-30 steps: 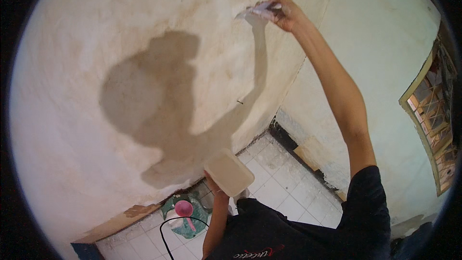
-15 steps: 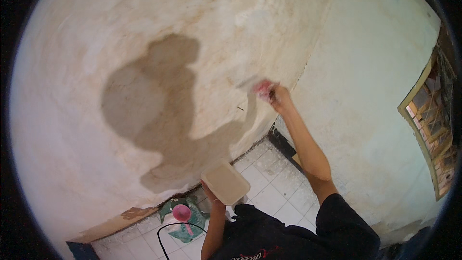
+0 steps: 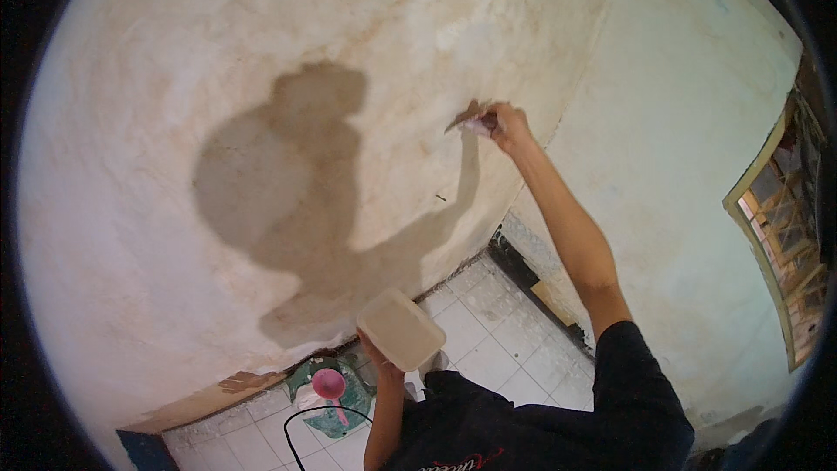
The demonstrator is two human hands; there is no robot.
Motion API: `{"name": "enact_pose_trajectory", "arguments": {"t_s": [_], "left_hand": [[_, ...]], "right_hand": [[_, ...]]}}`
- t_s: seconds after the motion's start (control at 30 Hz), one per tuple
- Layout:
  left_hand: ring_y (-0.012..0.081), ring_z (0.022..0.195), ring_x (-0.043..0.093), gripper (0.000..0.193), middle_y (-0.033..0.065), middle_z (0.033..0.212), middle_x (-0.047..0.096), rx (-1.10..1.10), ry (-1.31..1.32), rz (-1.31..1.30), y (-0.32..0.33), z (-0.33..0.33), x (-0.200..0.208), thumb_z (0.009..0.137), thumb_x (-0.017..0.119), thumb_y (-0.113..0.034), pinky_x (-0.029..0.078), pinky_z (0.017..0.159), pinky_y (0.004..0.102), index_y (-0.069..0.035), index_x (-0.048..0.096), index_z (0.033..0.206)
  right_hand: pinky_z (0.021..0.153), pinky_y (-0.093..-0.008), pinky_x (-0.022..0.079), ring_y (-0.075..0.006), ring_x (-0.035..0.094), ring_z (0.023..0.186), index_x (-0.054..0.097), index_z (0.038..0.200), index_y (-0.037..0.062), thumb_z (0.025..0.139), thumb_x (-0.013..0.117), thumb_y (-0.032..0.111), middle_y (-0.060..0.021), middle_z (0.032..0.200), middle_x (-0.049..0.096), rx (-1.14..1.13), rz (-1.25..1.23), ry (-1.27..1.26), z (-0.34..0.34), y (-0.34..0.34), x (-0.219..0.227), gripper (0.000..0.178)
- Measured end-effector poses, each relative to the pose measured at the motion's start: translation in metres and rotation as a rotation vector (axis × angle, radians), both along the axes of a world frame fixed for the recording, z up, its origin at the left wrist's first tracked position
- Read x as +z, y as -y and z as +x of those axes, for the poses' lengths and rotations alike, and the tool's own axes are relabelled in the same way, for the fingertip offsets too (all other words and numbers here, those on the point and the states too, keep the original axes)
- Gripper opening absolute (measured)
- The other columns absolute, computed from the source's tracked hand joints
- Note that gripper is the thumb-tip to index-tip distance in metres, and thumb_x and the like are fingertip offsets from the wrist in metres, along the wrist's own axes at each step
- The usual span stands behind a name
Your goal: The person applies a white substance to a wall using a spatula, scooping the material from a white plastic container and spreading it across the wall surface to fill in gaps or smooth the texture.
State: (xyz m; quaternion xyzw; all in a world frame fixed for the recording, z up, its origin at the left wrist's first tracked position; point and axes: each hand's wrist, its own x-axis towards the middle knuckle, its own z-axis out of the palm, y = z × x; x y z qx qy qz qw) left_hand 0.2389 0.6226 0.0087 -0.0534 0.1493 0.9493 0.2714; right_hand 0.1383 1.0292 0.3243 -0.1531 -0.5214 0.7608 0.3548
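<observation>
My right hand (image 3: pixel 508 126) is raised to the stained off-white wall (image 3: pixel 418 35), its fingers closed round a thin, flat scraper (image 3: pixel 460 121). Seen nearly edge-on, the scraper is at the wall surface; whether its whole edge touches I cannot tell. Pale pink shows between it and my fingers. Low in front of my body, my left hand (image 3: pixel 377 354) grips the side of a cream rectangular tub (image 3: pixel 403 331). The tub is tilted, and its pale inside or contents cannot be told apart. My shadow falls across the wall left of my right arm.
A small nail (image 3: pixel 441 198) sticks out of the wall below the scraper. On the tiled floor (image 3: pixel 462 331), a pink dipper (image 3: pixel 328 384) lies on a green plastic bag (image 3: pixel 353 394), beside a black cable (image 3: pixel 289 436). A second wall meets at the corner, with a window (image 3: pixel 785 218) at far right.
My right hand has moved up the wall with the scraper, which has turned from showing its reddish-pink face to nearly edge-on. The tub has shifted slightly left in view.
</observation>
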Motion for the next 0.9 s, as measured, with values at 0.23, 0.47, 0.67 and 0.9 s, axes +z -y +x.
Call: {"name": "enact_pose_trajectory", "arguments": {"t_s": [0.23, 0.47, 0.67, 0.9], "left_hand": [[0.031, 0.112, 0.053, 0.067, 0.009, 0.129, 0.053, -0.105, -0.007, -0.019, -0.014, 0.002, 0.006, 0.09, 0.041, -0.064, 0.046, 0.096, 0.0456, -0.013, 0.044, 0.133], [0.0322, 0.114, 0.052, 0.067, 0.0083, 0.13, 0.052, -0.235, 0.004, 0.093, -0.032, 0.005, 0.001, 0.089, 0.04, -0.066, 0.044, 0.098, 0.0492, -0.015, 0.045, 0.133], [0.0301, 0.112, 0.053, 0.066, 0.0073, 0.127, 0.054, -0.181, -0.013, 0.078, -0.025, 0.003, -0.009, 0.089, 0.042, -0.065, 0.046, 0.096, 0.0464, -0.015, 0.047, 0.131], [0.0286, 0.111, 0.054, 0.068, 0.0072, 0.126, 0.055, -0.137, -0.025, 0.03, -0.018, 0.004, 0.016, 0.088, 0.041, -0.066, 0.047, 0.094, 0.0451, -0.013, 0.046, 0.131]], "right_hand": [[0.083, -0.0484, 0.059, -0.041, 0.062, 0.087, 0.044, 0.095, -0.0114, 0.089, 0.044, 0.003, -0.0253, 0.096, 0.055, 0.03, 0.021, -0.077, -0.002, 0.012, 0.166, 0.016], [0.089, -0.0517, 0.056, -0.0419, 0.059, 0.091, 0.04, 0.096, -0.0134, 0.089, 0.043, 0.002, -0.028, 0.102, 0.051, -0.015, 0.335, -0.094, 0.01, 0.038, 0.279, 0.017], [0.062, -0.0371, 0.058, -0.0335, 0.064, 0.082, 0.05, 0.089, -0.0162, 0.088, 0.039, -0.001, -0.0265, 0.088, 0.06, 0.003, 0.299, -0.012, 0.042, 0.043, 0.264, 0.019], [0.061, -0.0404, 0.053, -0.0279, 0.06, 0.061, 0.058, 0.08, -0.009, 0.088, 0.049, 0.01, -0.0178, 0.075, 0.061, -0.728, 0.733, -0.029, 0.041, -0.007, 0.252, 0.023]]}}
